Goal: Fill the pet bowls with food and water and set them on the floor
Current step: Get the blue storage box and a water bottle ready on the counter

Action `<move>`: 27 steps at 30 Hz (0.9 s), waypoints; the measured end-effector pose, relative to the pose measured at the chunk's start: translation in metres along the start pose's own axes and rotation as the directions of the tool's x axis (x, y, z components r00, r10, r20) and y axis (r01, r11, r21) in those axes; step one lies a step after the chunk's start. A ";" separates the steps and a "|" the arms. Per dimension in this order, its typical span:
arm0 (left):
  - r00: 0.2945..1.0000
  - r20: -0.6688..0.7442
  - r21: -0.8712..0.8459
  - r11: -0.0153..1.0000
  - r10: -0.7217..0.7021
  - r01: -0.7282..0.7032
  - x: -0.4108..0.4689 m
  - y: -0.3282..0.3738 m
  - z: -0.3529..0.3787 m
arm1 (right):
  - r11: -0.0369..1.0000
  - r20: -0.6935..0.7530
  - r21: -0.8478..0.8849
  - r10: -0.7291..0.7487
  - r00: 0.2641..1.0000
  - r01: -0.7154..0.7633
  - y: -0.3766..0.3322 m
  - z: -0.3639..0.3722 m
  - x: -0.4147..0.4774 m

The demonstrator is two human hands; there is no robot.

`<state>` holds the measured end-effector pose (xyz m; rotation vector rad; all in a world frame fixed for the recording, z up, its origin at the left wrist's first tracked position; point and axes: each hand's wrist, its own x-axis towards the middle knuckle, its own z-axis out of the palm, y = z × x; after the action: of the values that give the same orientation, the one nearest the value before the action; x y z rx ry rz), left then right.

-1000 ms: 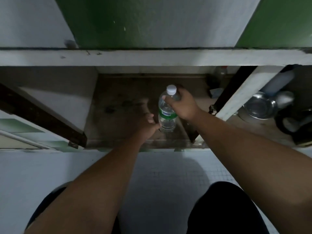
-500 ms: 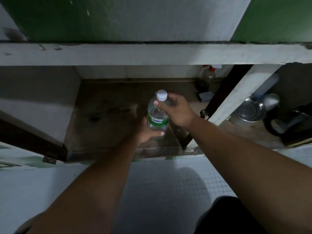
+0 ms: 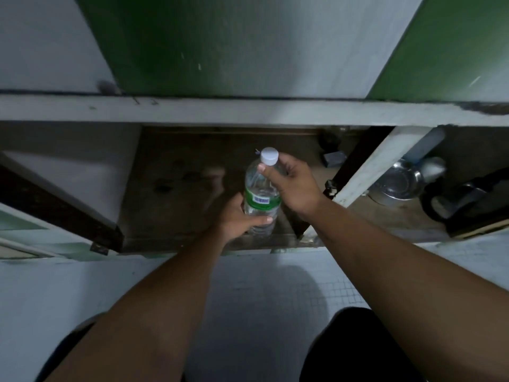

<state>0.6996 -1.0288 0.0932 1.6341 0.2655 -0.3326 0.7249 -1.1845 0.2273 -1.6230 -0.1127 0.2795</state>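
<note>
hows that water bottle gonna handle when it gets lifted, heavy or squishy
The water bottle looks like thin clear plastic, so it probably flexes under a tight squeeze. Tall and narrow, it may tip if nudged; the left hand grips its lower body, the right hand its neck. With the white cap on, spilling seems unlikely.

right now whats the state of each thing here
water bottle, upright, held in both hands
cap, on the bottle
left hand, grips the bottle's lower part
right hand, pinches its neck under the cap
metal bowl, in the cupboard, looks empty
cupboard door, open
</note>
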 end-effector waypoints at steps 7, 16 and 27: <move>0.996 0.088 -0.045 0.999 0.019 -0.015 -0.097 0.049 -0.011 | 0.998 0.008 0.004 0.064 0.998 -0.064 -0.068 0.018 -0.072; 0.995 0.097 0.014 1.000 0.003 -0.005 -0.192 0.133 -0.014 | 0.994 0.051 -0.094 0.052 0.997 -0.047 -0.163 0.020 -0.124; 0.997 0.062 0.013 0.999 0.042 -0.043 -0.292 0.241 0.001 | 0.995 0.072 -0.085 0.059 0.996 -0.053 -0.272 0.001 -0.188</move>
<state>0.5166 -1.0437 0.4240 1.6388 0.1818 -0.3520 0.5701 -1.2087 0.5186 -1.7000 -0.1371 0.3832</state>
